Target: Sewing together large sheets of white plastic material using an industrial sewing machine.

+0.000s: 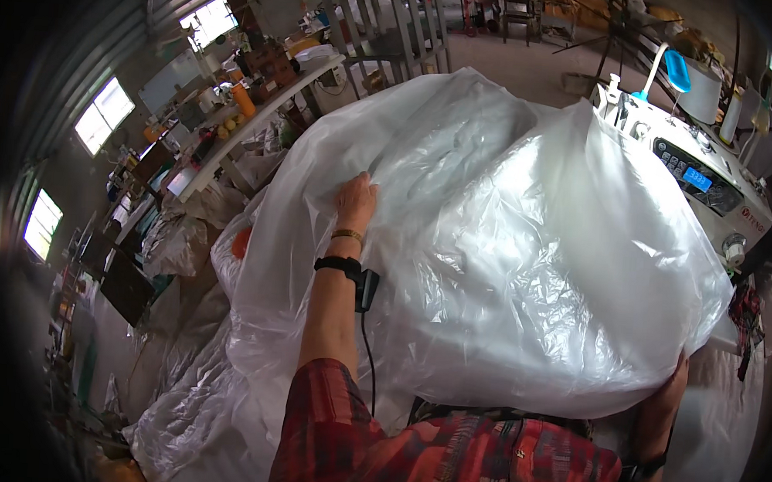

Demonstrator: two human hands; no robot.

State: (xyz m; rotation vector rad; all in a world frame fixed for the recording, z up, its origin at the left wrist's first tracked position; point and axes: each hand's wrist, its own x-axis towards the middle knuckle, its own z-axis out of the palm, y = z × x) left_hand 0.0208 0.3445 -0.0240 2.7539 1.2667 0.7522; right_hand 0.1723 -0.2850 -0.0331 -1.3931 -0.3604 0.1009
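Note:
A large sheet of clear plastic film (525, 257) spreads in front of me, billowed and creased over the work surface. My left hand (356, 200) is closed, its fingers pinching the film toward the left side. A bracelet and a black wrist strap with a cable are on that arm. Low on the right, my right hand (680, 372) is at the film's near right edge. Its fingers are hidden behind the plastic, so I cannot tell how they are held.
A white sewing machine (670, 160) with a lit display and a blue lamp (676, 71) stands at the right. To the left, a cluttered bench (234, 146) runs along the wall. More crumpled plastic (189, 423) lies on the floor. A slatted chair (397, 32) stands behind.

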